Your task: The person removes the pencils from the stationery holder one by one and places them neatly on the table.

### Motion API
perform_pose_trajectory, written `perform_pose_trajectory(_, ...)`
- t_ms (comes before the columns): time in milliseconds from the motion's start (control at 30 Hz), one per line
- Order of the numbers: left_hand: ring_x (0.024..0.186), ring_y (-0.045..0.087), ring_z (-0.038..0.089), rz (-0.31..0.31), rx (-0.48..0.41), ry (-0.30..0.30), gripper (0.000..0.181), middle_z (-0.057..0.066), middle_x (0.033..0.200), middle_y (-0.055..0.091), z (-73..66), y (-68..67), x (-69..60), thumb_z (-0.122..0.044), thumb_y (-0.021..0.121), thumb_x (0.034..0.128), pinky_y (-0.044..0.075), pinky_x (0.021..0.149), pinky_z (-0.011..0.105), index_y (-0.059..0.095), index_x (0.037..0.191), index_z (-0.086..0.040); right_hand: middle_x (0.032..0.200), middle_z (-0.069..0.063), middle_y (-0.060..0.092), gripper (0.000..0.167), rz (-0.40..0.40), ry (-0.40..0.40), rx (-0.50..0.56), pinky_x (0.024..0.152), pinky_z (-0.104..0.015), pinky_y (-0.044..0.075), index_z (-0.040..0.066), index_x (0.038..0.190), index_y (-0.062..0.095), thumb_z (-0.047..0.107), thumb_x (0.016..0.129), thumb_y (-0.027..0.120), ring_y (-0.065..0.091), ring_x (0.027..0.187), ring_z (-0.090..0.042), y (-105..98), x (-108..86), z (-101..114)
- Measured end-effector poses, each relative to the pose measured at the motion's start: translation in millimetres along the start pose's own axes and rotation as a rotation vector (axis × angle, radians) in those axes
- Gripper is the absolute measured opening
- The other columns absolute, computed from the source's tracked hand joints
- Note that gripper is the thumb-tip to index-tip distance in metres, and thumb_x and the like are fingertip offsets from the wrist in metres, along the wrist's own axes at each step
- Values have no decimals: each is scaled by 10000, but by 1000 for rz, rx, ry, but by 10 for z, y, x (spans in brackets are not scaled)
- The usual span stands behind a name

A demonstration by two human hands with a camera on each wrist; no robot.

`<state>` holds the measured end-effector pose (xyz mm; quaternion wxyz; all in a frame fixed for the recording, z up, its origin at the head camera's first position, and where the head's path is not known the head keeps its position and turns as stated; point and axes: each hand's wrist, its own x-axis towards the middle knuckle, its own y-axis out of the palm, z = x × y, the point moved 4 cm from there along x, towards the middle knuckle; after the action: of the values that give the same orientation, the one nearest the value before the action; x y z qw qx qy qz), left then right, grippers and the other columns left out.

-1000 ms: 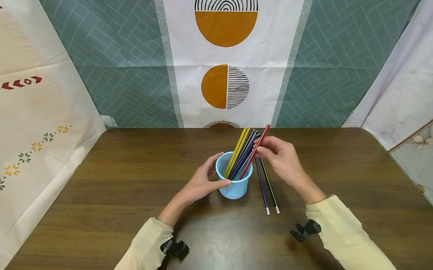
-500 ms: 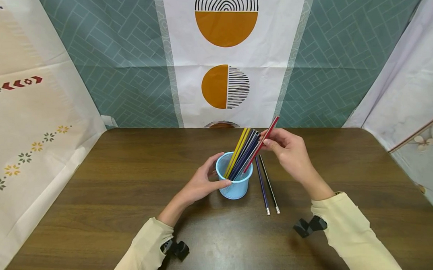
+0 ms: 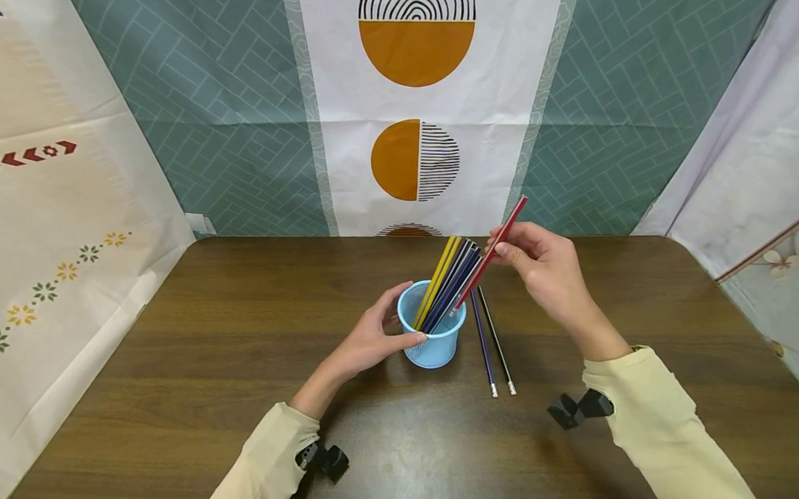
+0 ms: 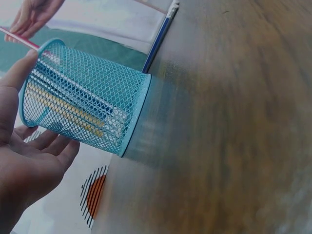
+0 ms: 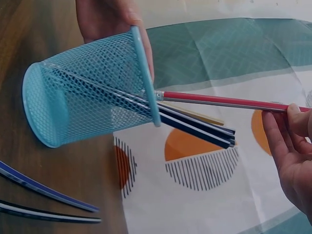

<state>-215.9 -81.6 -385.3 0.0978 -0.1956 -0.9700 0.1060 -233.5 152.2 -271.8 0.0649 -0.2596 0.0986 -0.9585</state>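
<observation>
In the head view a light blue mesh pencil cup [image 3: 435,353] stands upright on the table. My left hand [image 3: 374,332] holds it from the left, thumb at the front of the rim and fingers round the far side. Yellow pencils [image 3: 440,281] and several dark ones [image 3: 453,285] lean inside it. A red pencil [image 5: 209,100] is pinched between the thumb and fingers of my right hand [image 3: 544,269], raised to the upper right of the cup. Its metal eraser end sits at the cup's rim in the right wrist view, tilted.
Two loose pencils, one blue [image 3: 484,346] and one black [image 3: 499,347], lie on the brown wooden table [image 3: 247,362] just right of the cup. Patterned cloth [image 3: 243,153] hangs behind the table's far edge. Pale cloths hang at both sides.
My right hand has moved up and to the right, drawing the red pencil partly out of the cup. The left hand and cup have stayed put.
</observation>
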Motion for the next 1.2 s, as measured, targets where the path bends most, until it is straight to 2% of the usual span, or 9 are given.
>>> perform_pose_trajectory(233,1298,439,262,-6,7,4,812,138,1418,458,8,-3,2,-79,757,836,357,1062,439,287,1496,-35,981,-210,673,178,2,-32,-57,766,-277,549,-116,1066,634,-109,890,613,676,800,-181,-45,52,65)
perform_pose_trajectory(300,1300,438,259,-4,9,4,809,134,1420,456,15,-2,5,-77,755,836,357,1063,437,288,1496,-40,982,-188,680,184,0,-36,-76,768,-271,547,-111,1074,636,-100,891,617,678,803,-182,-61,62,78)
perform_pose_trajectory(467,1301,436,257,-3,3,4,801,131,1425,448,19,-1,5,-73,754,837,353,1066,435,299,1496,-62,957,-40,698,191,-3,-34,-86,770,-268,546,-110,1085,639,-90,897,617,679,793,-156,-90,76,108)
perform_pose_trajectory(633,1301,436,263,-7,2,5,801,138,1424,449,15,-4,6,-68,755,834,353,1065,439,301,1495,-59,983,-98,696,189,2,-6,-106,759,-247,541,-90,1090,650,-62,905,624,670,794,-115,-94,77,134)
perform_pose_trajectory(833,1306,431,264,-6,1,12,797,142,1423,449,14,-3,7,-61,754,833,354,1064,442,305,1492,-62,975,-143,686,190,53,22,-167,737,-211,519,-51,1106,657,-18,922,623,670,793,-154,-90,67,117)
perform_pose_trajectory(967,1304,432,266,-6,-4,14,800,142,1422,449,20,-2,5,-62,756,830,356,1062,445,307,1492,-69,982,-168,677,207,98,50,-202,768,-222,522,-45,1136,640,9,939,609,669,804,-138,-94,48,81)
perform_pose_trajectory(1200,1307,430,260,1,-13,13,798,136,1426,446,23,-1,6,-85,755,835,353,1065,443,305,1495,-73,951,-136,671,219,139,81,-261,755,-218,507,-23,1166,621,50,962,588,667,797,-134,-98,16,25)
